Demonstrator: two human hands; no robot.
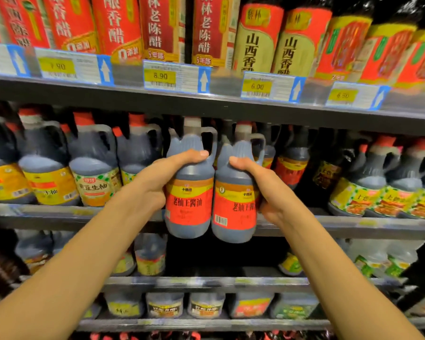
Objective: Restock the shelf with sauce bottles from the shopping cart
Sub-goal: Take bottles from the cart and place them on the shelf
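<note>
Left hand [157, 182] grips one bottle [190, 192], right hand [263, 190] grips another [234, 200]. Both bottles touch, side by side before the shelf [353, 224].

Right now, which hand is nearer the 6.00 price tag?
Right. The right hand, gripping its bottle, sits below the 6.00 tag; the left hand is farther left.

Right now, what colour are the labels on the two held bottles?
Red with a yellow-orange top band, on both held bottles; head view.
</note>
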